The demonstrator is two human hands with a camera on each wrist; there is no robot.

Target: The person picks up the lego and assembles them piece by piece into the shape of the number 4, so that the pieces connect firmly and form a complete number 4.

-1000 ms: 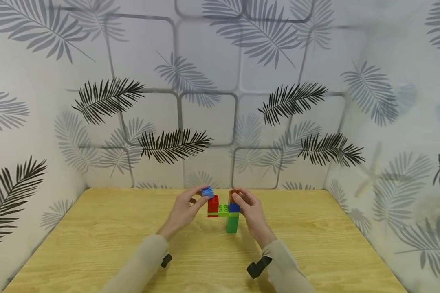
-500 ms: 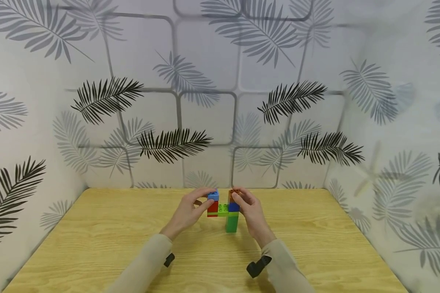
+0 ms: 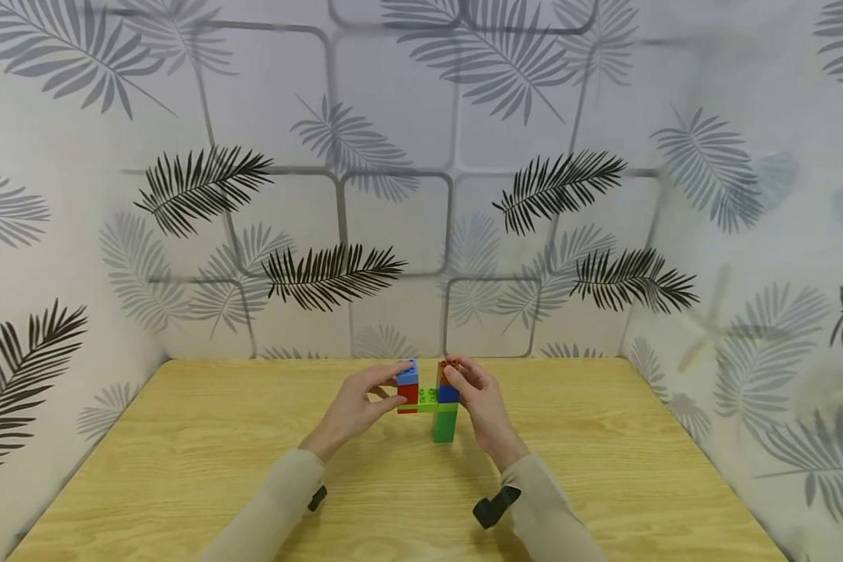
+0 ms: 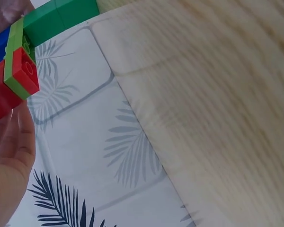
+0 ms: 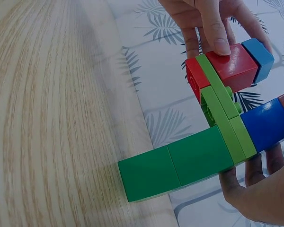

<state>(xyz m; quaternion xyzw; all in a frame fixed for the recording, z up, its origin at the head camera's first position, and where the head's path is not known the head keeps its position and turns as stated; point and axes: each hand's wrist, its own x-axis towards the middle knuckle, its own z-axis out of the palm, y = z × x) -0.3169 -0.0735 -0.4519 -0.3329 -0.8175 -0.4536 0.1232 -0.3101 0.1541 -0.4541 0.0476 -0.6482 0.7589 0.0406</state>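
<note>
A built piece of toy building bricks stands on the table between the two hands. Its column has green bricks (image 5: 175, 165) at the bottom, then lime-green bricks (image 3: 428, 400), a dark blue brick (image 3: 449, 394) and an orange-brown brick (image 3: 443, 375). The lime part juts left, with a red brick (image 5: 234, 66) on it, another red brick (image 5: 194, 78) beneath and a light blue brick (image 3: 407, 378) on top. My left hand (image 3: 354, 402) grips the upper red brick, thumb on its face, one finger at the light blue brick. My right hand (image 3: 485, 402) holds the column near the orange-brown brick.
The wooden table (image 3: 218, 453) spreads around the bricks on all sides. Walls with a leaf pattern (image 3: 400, 226) enclose its back and sides. A dark strap (image 3: 495, 507) is at the right sleeve.
The light blue brick has moved right onto the upper red brick. My left thumb has since slid down from it to the red brick. My right hand keeps its hold.
</note>
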